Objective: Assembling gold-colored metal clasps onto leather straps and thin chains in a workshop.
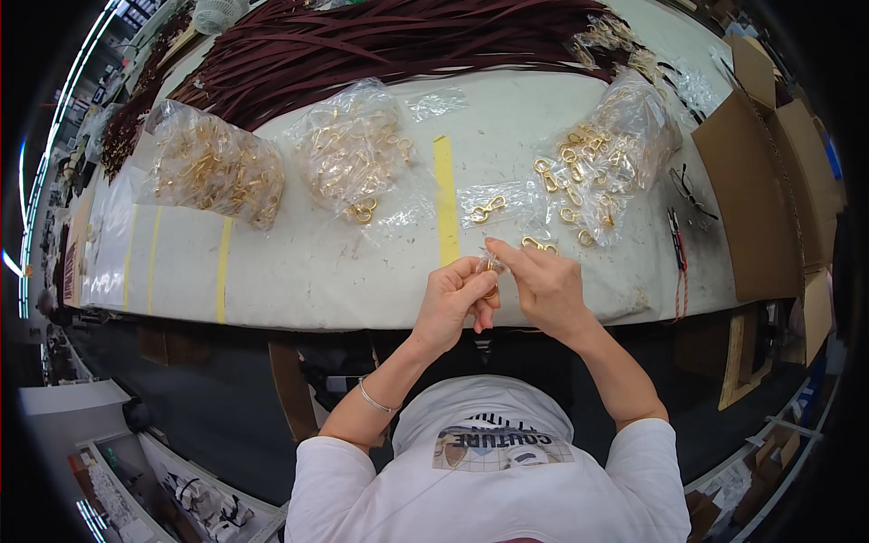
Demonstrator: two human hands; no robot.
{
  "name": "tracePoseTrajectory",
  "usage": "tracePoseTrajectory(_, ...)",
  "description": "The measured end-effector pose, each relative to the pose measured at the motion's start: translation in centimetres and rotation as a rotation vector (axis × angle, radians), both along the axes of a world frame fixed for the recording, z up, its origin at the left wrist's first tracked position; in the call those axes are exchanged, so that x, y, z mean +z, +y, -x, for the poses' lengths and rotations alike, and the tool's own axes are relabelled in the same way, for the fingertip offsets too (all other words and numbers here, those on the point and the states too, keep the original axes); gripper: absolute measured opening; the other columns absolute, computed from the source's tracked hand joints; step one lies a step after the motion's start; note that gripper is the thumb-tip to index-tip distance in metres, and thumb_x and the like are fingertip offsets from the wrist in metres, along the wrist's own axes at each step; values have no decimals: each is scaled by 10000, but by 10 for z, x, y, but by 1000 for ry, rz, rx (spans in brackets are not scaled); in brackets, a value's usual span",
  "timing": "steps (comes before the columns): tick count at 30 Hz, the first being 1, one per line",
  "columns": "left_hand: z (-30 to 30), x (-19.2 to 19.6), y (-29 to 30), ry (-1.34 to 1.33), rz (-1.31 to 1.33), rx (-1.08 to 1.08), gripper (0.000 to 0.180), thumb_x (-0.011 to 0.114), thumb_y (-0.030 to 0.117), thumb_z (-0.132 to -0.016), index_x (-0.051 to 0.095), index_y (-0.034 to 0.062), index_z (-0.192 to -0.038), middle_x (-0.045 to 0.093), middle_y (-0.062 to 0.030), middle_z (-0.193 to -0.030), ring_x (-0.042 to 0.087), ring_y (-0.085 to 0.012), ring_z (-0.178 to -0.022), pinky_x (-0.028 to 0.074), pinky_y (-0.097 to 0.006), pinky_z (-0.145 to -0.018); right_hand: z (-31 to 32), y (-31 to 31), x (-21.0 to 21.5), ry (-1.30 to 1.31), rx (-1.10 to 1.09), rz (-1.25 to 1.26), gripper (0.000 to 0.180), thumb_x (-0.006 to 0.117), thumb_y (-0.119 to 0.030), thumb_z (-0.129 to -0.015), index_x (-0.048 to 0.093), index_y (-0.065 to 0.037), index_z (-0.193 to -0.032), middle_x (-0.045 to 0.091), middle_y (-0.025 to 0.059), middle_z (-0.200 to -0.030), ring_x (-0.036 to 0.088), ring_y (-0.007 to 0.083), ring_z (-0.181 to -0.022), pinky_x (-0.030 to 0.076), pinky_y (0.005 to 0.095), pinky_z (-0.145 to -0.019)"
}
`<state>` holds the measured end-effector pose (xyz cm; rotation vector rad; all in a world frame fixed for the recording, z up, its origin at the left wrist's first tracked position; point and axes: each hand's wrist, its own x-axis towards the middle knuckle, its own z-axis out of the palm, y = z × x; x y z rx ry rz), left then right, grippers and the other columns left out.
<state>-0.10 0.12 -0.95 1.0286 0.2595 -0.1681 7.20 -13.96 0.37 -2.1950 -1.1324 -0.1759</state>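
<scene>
Over the table's front edge, my left hand is closed round a gold snap hook, mostly covered by the fingers. My right hand pinches a bit of clear plastic wrap at the hook's upper end. Just beyond my right fingers lies another gold hook. A gold snap hook in a small clear sleeve rests farther back. To the right, an opened plastic bag spills several gold hooks onto the table.
Two more clear bags of gold hardware, a left bag and a middle bag, stand on the pale table. Dark red straps cover its far side. Red-handled pliers, eyeglasses and a cardboard box are at the right.
</scene>
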Motion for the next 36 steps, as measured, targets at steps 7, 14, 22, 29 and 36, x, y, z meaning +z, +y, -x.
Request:
tracePoseTrajectory(7, -5, -15, 10, 41, 58, -29, 167, 475, 176, -852, 508, 15, -822, 561, -81, -637, 532, -97, -443, 398, -174, -373, -17, -20, 24, 365, 52, 252, 417, 495, -63, -771, 442, -69, -1185, 566, 42, -618, 507, 145, -490, 393, 265, -457)
tracePoseTrajectory(14, -5, -16, 5, -83, -186, -106, 184, 445, 176, -865, 508, 3, -868, 560, -67, -668, 548, -95, -514, 436, -189, -454, -21, -15, 9, 1301, 233, -121, 375, 449, -89, -811, 413, -39, -1181, 554, 31, -608, 370, 29, -442, 297, 162, -411)
tracePoseTrajectory(22, -4, -4, 11, -5, 167, -110, 299, 394, 229, -885, 495, -40, -968, 589, -143, -733, 600, -176, -572, 495, -259, -498, -25, -9, -5, 994, 213, -199, 251, 472, -75, -788, 532, -34, -1028, 540, 17, -589, 462, 83, -484, 373, 222, -466)
tracePoseTrajectory(29, 3, -9, 32, 81, 86, 107, 323, 397, 216, -877, 471, -41, -1059, 588, -183, -905, 620, -220, -677, 515, -287, -554, -20, -17, 18, 304, -83, 219, 286, 521, -58, -725, 532, -21, -1007, 543, 99, -623, 531, 234, -556, 424, 304, -555)
tracePoseTrajectory(36, -9, 9, 48, -57, 187, 262, 286, 441, 170, -861, 465, -31, -1062, 573, -173, -959, 599, -220, -814, 507, -283, -653, -45, -26, -4, 272, -232, 209, 259, 575, -72, -683, 526, -24, -934, 528, 77, -666, 527, 223, -597, 410, 319, -562)
